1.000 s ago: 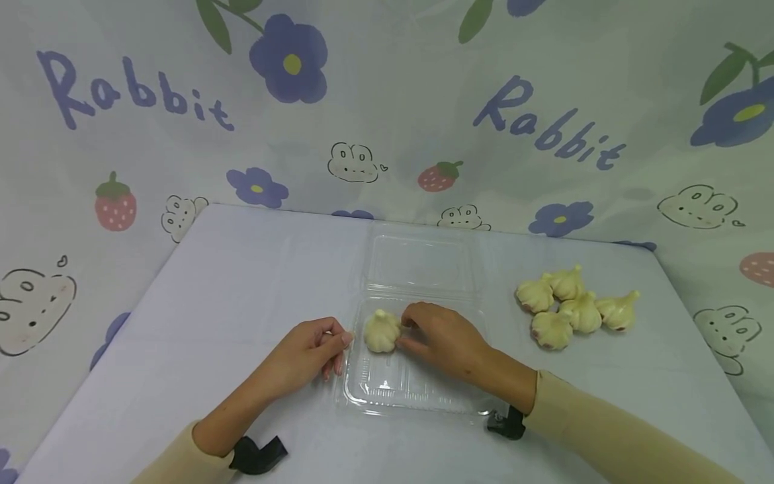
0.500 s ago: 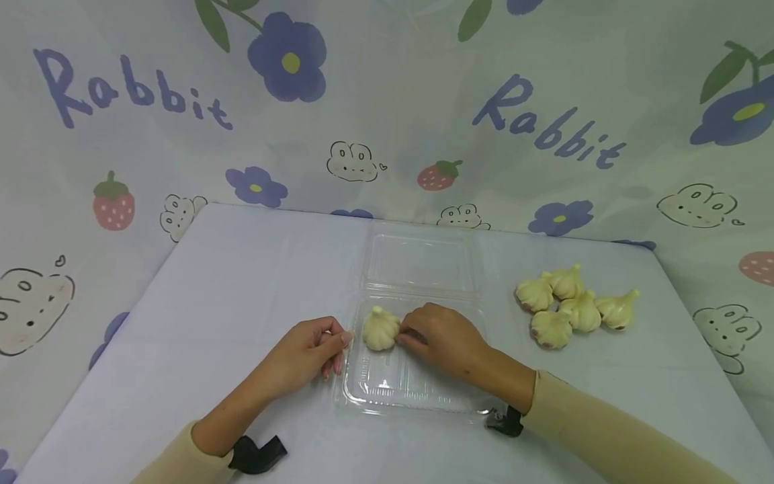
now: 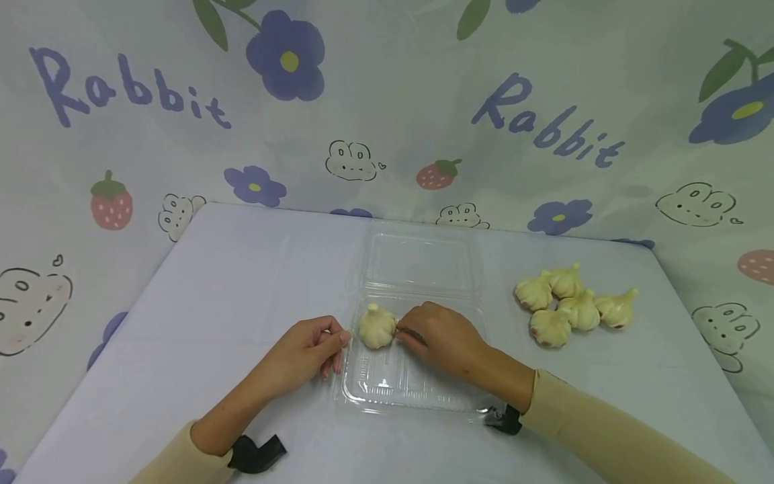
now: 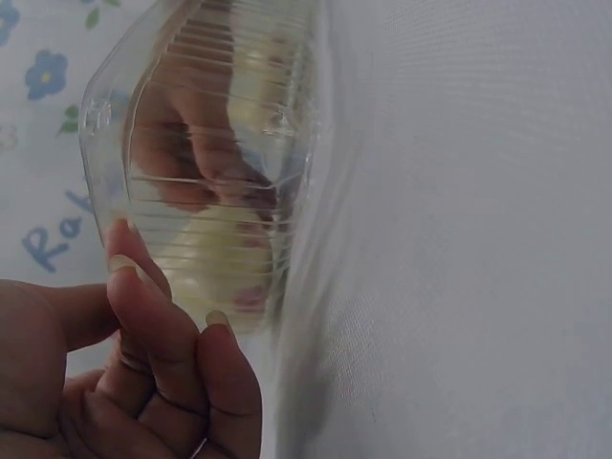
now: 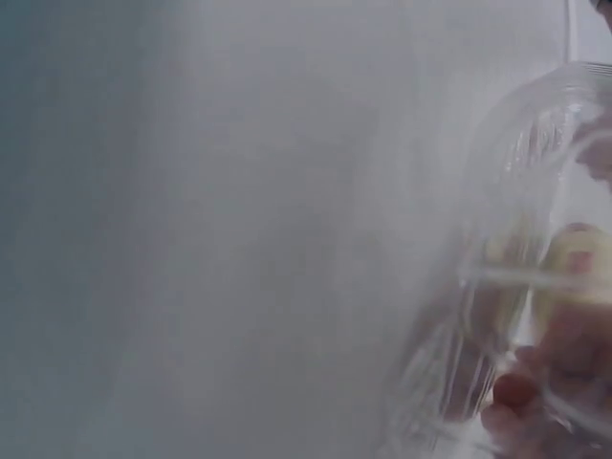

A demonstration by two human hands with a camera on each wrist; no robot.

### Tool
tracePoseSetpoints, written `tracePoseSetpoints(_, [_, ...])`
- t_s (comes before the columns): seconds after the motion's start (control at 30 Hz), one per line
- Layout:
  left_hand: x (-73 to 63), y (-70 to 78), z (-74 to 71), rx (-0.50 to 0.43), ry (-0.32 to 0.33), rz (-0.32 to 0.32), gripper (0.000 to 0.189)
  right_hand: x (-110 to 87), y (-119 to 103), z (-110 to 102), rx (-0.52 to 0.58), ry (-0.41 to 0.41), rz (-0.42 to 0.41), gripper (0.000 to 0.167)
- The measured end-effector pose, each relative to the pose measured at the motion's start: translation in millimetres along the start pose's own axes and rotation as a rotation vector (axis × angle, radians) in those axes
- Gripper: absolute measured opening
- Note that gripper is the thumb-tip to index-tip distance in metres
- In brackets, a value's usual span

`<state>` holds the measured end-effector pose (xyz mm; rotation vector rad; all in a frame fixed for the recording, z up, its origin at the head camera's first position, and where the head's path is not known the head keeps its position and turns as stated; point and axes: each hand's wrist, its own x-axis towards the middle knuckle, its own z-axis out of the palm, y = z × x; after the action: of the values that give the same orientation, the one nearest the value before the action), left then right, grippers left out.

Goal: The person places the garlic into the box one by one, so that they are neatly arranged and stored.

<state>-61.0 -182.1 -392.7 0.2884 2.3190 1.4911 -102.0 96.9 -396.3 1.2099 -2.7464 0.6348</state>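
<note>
A clear plastic clamshell box (image 3: 423, 396) lies opened out on the white table, its lid folded back. Inside its tray, at the left side, stands one garlic bulb (image 3: 377, 327). My right hand (image 3: 444, 339) reaches into the tray, and its fingertips touch the bulb's right side without wrapping round it. My left hand (image 3: 308, 353) pinches the tray's left rim between thumb and fingers. The left wrist view shows those fingers (image 4: 143, 296) at the ribbed wall, the garlic (image 4: 225, 268) behind it. In the right wrist view, the garlic (image 5: 579, 273) is blurred behind plastic.
To the right on the table sits a cluster of several garlic bulbs (image 3: 577, 309). The lid (image 3: 420, 259) extends toward the back edge. A printed curtain (image 3: 387, 101) hangs behind the table. Black wrist mounts (image 3: 260, 454) show below the sleeves.
The garlic bulb in the tray has shifted slightly left and back. My right hand's fingertips have closed up to its side and moved left with it. The left hand stays on the rim.
</note>
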Motion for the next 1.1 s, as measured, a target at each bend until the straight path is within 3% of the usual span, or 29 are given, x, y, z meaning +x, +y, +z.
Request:
tracePoseSetpoints(0.8, [-0.9, -0.9, 0.9, -0.028, 0.024, 0.006, 0.03, -3.9, -0.4, -5.8, 0.01, -0.017, 0.018, 0.007])
tracePoseSetpoints(1.1, [-1.5, 0.1, 1.1, 0.0, 0.04, 0.007, 0.028, -3.4, -1.8, -5.4, 0.033, -0.049, -0.02, 0.01])
